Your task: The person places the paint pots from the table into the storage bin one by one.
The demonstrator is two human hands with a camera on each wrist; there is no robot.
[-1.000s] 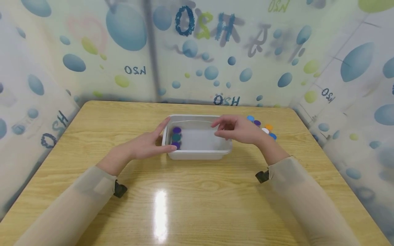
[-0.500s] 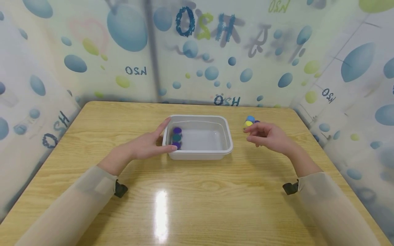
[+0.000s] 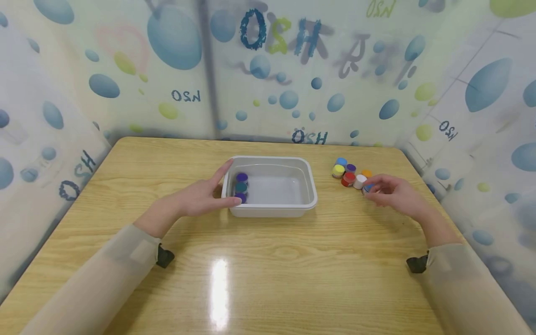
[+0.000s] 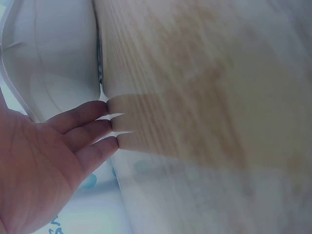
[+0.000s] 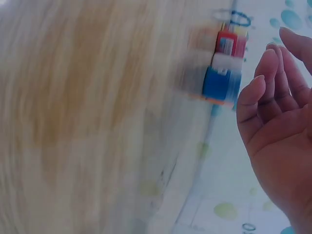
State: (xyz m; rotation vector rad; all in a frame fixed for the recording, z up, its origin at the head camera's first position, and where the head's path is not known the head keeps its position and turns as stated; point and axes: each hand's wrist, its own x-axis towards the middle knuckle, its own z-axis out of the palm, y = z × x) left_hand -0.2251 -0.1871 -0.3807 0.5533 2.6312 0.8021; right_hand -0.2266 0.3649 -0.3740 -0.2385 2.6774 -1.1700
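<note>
Both hands grip nothing: the left hand [image 3: 196, 199], thumb and forefinger spread, braces the tray [image 3: 270, 212] at its nine o'clock, probably against sliding; the right hand [image 3: 395, 193], loosely bent, hovers by the blue jar [image 5: 222, 84] at three o'clock, the red jar [image 3: 348, 179] just beyond.

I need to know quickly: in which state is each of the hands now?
Left hand: open, touching the white tub.
Right hand: open, near the blue jar, holding nothing.

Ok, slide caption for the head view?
Left hand on the tub, three jars inside; right hand at a blue jar.
</note>
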